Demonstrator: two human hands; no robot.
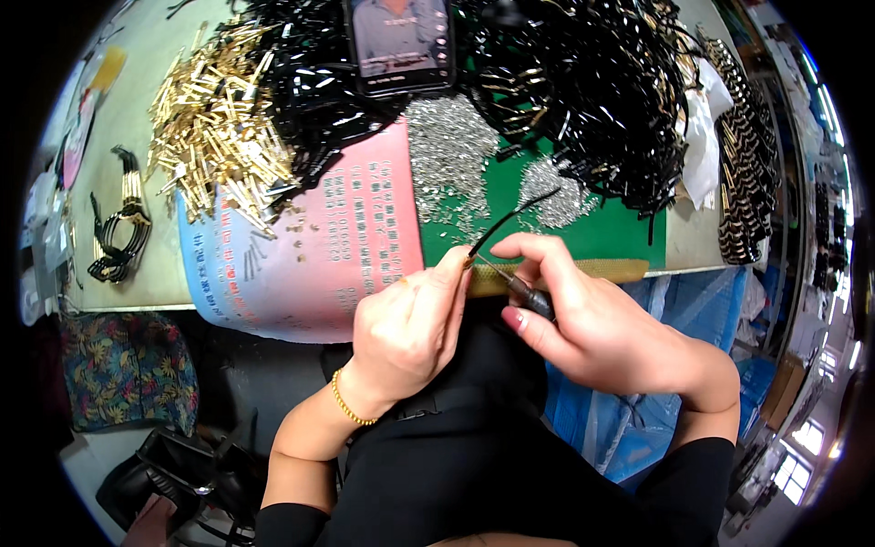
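Observation:
In front of my body, at the table's near edge, my left hand (403,321) is closed in a pinch on a slim, curved black strip (503,220), which looks like a spectacle temple arm. The strip's free end points up and to the right. My right hand (612,330) grips a small screwdriver (532,295) by its dark handle. Its thin shaft reaches toward the strip's lower end at my left fingertips. Whether the tip touches the strip, or sits in a screw there, is too small to tell.
Gold metal pieces (219,118) lie heaped at the left, near a bundle of black-and-gold strips (123,228). Tangled black strips (611,100) spread across the back. Tiny silver parts (447,155) cover some of the green mat (629,242). A phone (401,46) stands behind them.

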